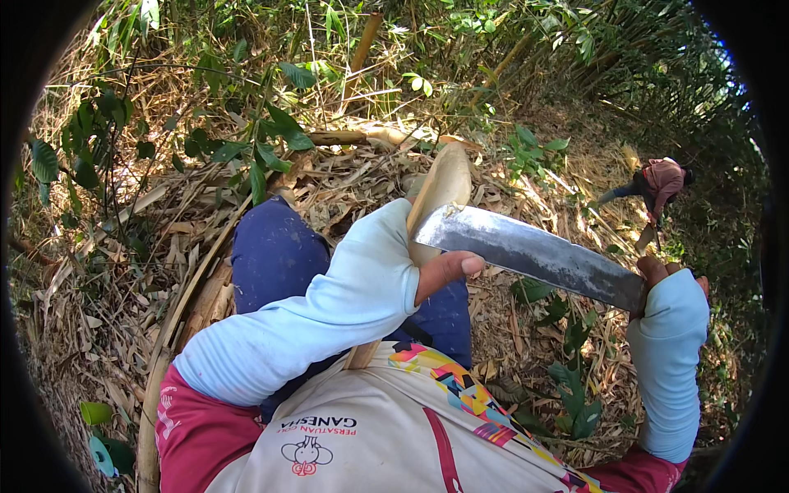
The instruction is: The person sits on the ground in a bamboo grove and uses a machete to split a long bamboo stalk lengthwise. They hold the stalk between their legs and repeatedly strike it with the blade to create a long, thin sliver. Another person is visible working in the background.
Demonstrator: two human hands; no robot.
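My left hand (444, 275), in a light blue sleeve that covers most of it, is closed around a pale piece of wood (448, 181). The wood has a broad, rounded far end, and a narrow strip of what looks like the same piece shows against my waist. In my right hand (662, 283), its fingers wrapped round the handle, is a machete (534, 253). Its wide grey blade reaches leftward across my front, and the tip end lies against the wood just beyond my left thumb. The machete's handle is mostly hidden by my fingers.
My knees in blue trousers (275, 263) are bent beneath my arms. A long pole (177, 320) lies on the left over dry leaves. Leafy stems (267, 144) rise ahead. Another person (657, 185) bends over on the slope at right. A green cup-like object (96, 412) lies lower left.
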